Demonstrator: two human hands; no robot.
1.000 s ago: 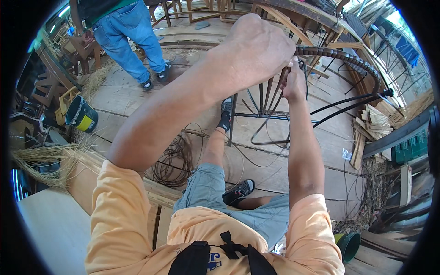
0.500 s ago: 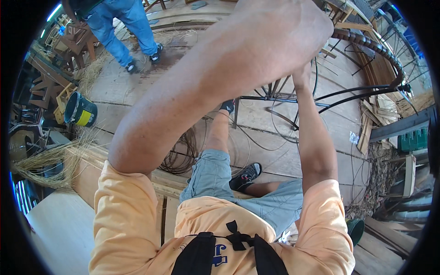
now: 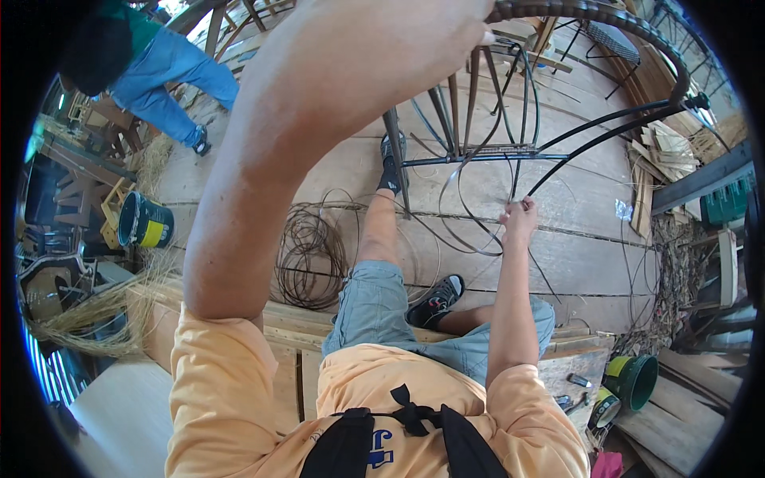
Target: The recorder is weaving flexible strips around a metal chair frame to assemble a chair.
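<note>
A dark furniture frame (image 3: 470, 158) with thin metal legs and a curved, wrapped rim (image 3: 594, 9) stands in front of me. My left hand (image 3: 446, 32) is at the top, closed on the near end of that rim; most of its fingers are hidden behind the hand. Lower down, my right hand (image 3: 519, 219) pinches a long, thin dark strip (image 3: 458, 209), which loops from the fingers up toward the legs. Beside that hand, a black curved bar (image 3: 610, 129) of the frame comes close to the fingertips. A loose coil of dark strips (image 3: 309, 255) lies near my leg.
A person in jeans (image 3: 171, 68) bends at the far left. Below stands a dark bucket (image 3: 146, 221) with a yellow label, near bundled fibres (image 3: 88, 323). Wood scraps (image 3: 657, 171) lie at the right. Green tubs (image 3: 633, 381) and small tools (image 3: 575, 389) sit by my bench.
My right hand has come down from the frame toward me, drawing the strip. My left hand and the frame appear farther left. The person in jeans has moved left and bent over.
</note>
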